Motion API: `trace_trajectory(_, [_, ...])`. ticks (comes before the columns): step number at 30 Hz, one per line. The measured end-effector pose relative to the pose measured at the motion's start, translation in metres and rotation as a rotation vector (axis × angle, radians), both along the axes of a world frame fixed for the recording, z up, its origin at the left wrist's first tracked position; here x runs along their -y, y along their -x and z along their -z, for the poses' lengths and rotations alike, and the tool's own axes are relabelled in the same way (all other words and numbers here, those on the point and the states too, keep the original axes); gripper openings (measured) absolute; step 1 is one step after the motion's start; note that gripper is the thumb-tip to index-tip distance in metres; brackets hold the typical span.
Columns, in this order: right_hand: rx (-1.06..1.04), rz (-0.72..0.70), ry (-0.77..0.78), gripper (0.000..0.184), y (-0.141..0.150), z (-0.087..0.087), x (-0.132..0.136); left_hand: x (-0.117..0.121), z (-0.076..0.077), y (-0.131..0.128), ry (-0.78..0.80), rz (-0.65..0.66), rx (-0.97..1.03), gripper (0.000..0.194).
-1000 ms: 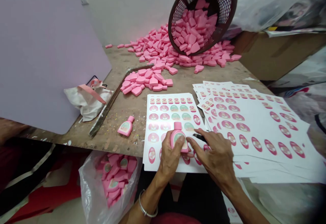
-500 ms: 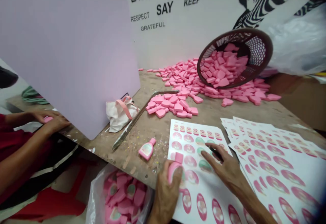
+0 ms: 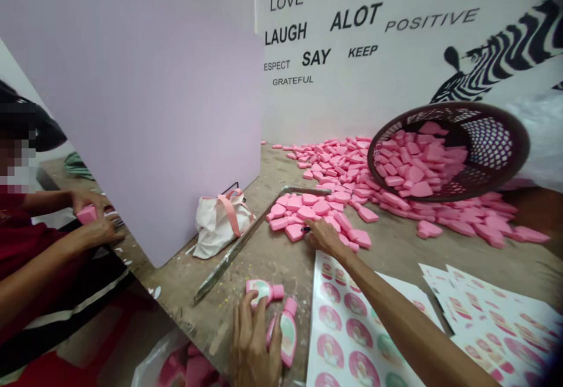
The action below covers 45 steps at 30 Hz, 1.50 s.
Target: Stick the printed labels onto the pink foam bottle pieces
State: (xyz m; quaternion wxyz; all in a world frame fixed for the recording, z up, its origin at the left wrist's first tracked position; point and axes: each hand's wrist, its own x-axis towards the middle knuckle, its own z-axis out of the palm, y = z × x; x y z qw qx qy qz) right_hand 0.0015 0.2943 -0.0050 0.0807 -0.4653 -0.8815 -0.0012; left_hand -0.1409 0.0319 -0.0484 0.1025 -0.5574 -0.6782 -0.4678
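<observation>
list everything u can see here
plastic mesh basket: one, dark brown, tipped over, far right of bench
loose foam shapes: many, pink, spilled across far bench
small heap of foam shapes: one, pink, mid-bench
labelled bottle shapes: two, pink, near bench edge
sticker sheets: several, white with pink labels, lower right
tote bag: one, white with pink straps, beside lilac board
metal strip: one, silver, left of heap
lilac board: one, pale purple, left
co-worker: one, dark red top, far left
left hand: one, at labelled bottle shapes
right hand: one, at small heap
</observation>
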Motion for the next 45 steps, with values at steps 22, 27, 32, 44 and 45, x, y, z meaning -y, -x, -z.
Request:
trace_trajectory(22, [-0.17,-0.424,0.133,0.014,-0.115,-0.089,0.268,0.055,-0.084,-0.052,1.017,1.111,1.196,0.033])
trace_trajectory(27, [-0.618,0.22,0.195,0.02,-0.187,-0.043,0.288,0.07,-0.07,-0.089,0.881,0.897,1.348,0.037])
trace_trajectory(32, [-0.505,0.421,0.11,0.023,-0.202,0.001,0.294,0.056,-0.065,-0.113,0.784,0.824,1.27,0.039])
trace_trajectory(44, [-0.282,0.464,-0.284,0.013,-0.192,0.026,0.275,0.02,-0.048,-0.164,0.738,0.867,1.079,0.041])
trace_trajectory(45, [-0.299,0.464,-0.274,0.012,-0.192,0.026,0.275,0.019,-0.046,-0.165,0.736,0.874,1.069,0.041])
